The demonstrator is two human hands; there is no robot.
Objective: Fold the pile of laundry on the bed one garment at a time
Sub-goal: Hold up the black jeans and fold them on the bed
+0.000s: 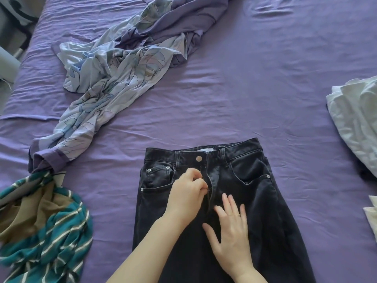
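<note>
A pair of black jeans (251, 190) lies flat, front side up, on the purple bed sheet (265, 78), waistband away from me. The waist button is undone and the fly is open. My left hand (186, 194) pinches the zipper pull at the fly. My right hand (230, 231) lies flat with straight fingers on the denim just below the fly, pressing it down. The legs run off the bottom of the frame.
A crumpled pale blue leaf-print garment (114, 74) with purple trim sprawls across the upper left. A teal, tan and white striped garment (42, 227) is bunched at the lower left. White crumpled fabric (357, 119) lies at the right edge, with another white piece (372, 213) below it.
</note>
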